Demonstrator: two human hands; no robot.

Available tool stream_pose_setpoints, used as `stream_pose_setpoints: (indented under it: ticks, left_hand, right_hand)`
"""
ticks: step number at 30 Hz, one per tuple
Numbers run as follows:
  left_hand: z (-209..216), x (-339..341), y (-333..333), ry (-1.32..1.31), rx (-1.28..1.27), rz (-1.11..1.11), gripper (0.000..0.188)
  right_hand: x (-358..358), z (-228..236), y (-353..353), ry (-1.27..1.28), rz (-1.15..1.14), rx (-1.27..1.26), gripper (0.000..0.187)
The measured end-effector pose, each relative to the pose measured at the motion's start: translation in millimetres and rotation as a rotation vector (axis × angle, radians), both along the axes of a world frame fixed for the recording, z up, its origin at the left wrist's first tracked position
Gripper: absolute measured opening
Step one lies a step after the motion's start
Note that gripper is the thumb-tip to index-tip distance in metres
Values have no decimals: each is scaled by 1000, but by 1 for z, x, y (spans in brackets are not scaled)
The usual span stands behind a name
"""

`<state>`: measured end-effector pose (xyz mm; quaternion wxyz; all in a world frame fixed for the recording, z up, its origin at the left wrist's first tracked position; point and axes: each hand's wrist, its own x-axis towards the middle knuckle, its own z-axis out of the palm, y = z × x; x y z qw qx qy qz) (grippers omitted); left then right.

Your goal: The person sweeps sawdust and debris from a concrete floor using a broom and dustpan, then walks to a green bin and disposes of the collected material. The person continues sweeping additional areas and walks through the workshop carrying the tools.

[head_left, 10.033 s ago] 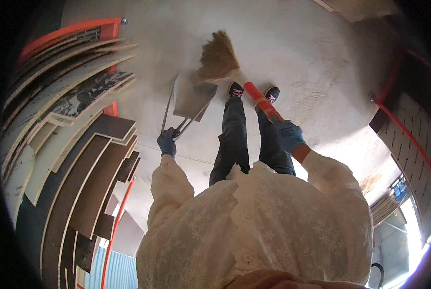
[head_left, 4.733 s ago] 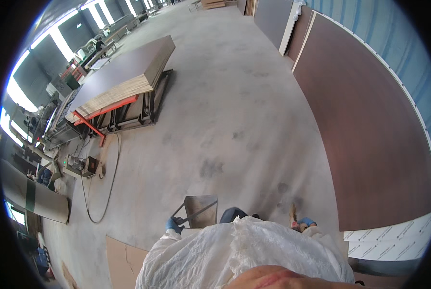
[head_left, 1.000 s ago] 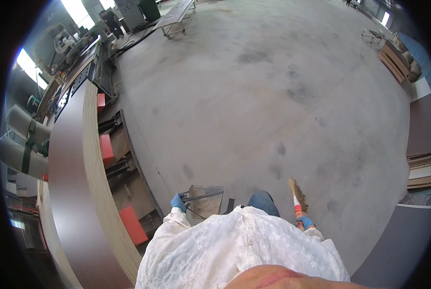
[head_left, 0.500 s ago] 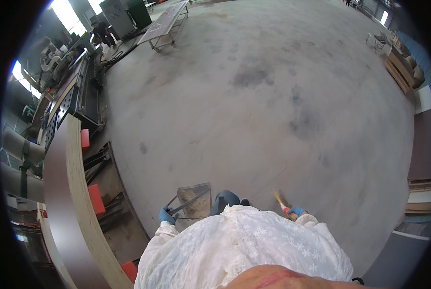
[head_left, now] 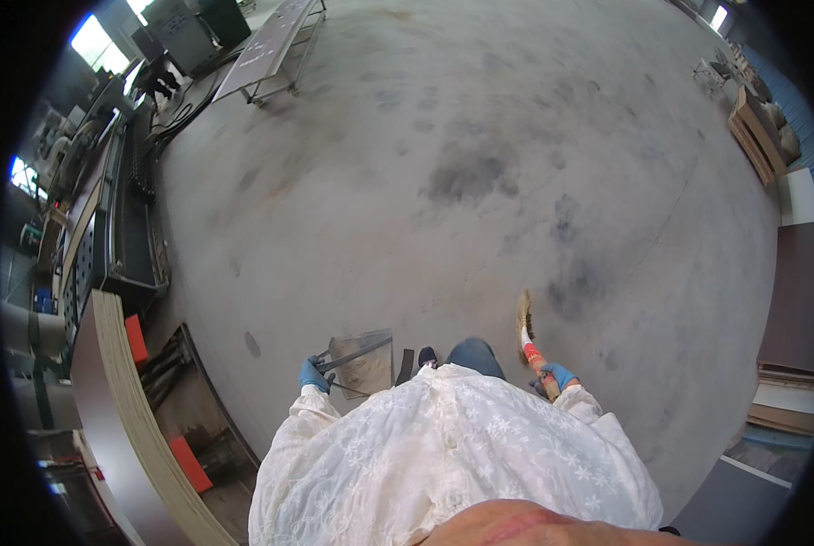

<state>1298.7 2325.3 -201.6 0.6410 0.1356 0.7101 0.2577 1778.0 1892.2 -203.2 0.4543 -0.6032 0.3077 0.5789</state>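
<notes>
My left hand (head_left: pixel 312 374), in a blue glove, is closed on the dark bar-like handle of a dustpan (head_left: pixel 366 366). The pan is a squarish scoop with a dusty, brownish inside, hanging in front of my left side. My right hand (head_left: pixel 561 375), also gloved in blue, grips a hand brush (head_left: pixel 526 329) by its handle. Pale bristles run along the brush's far end, which points ahead, and red and white show along its middle. Between the two tools, a dark shoe (head_left: pixel 428 356) and a denim-covered knee (head_left: pixel 477 356) stick out from under my white lace-patterned top.
A thick stack of boards (head_left: pixel 120 400) stands on a frame with red blocks (head_left: pixel 189 462) at my left. Beyond it are a long machine (head_left: pixel 134 209), a narrow table (head_left: pixel 271 45) and a person in dark clothes (head_left: pixel 159 77). More panels (head_left: pixel 793 300) line the right side. Dark stains mark the concrete floor (head_left: pixel 380 227).
The view has moved on across the floor, and a different leg is forward. My right hand has swung the brush farther ahead and more upright. Both tools stay held.
</notes>
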Motion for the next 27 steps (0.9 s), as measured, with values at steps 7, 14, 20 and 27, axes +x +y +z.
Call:
stream_pose_setpoints:
  ticks: [7, 14, 20, 27]
  left_hand:
    - [-7, 172, 221, -6, 15, -31, 13]
    - [18, 352, 412, -22, 83, 64, 11]
    - [21, 484, 597, -29, 79, 84, 17]
    - [-15, 656, 842, -42, 46, 29, 11]
  right_hand:
    - [175, -38, 185, 217, -180, 306, 40]
    - [381, -5, 423, 279, -296, 297, 22]
    - [539, -27, 607, 154, -183, 195, 29]
    - [672, -103, 826, 117, 6, 97, 42]
